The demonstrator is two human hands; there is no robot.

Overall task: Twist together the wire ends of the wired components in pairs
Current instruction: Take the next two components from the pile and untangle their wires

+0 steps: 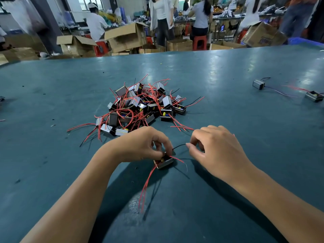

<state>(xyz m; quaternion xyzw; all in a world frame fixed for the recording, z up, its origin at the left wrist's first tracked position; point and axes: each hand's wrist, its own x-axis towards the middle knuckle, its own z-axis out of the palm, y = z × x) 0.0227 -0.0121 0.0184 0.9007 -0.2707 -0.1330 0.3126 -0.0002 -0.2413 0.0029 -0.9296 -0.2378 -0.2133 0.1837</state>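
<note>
A small metal-cased wired component [164, 162] lies on the green table [52, 95] just in front of me. My left hand [140, 145] grips its top with curled fingers. Red wires [146, 186] trail from it toward me, and a black wire [178, 146] runs right from it. My right hand [215, 149] pinches the end of that black wire between thumb and forefinger. A pile of similar components [138, 106] with tangled red and black wires sits behind my hands.
Two more components [258, 84] [314, 96] with wires lie at the far right of the table. Beyond the table's far edge stand open cardboard boxes [125, 38], red stools [199, 42] and several people at benches.
</note>
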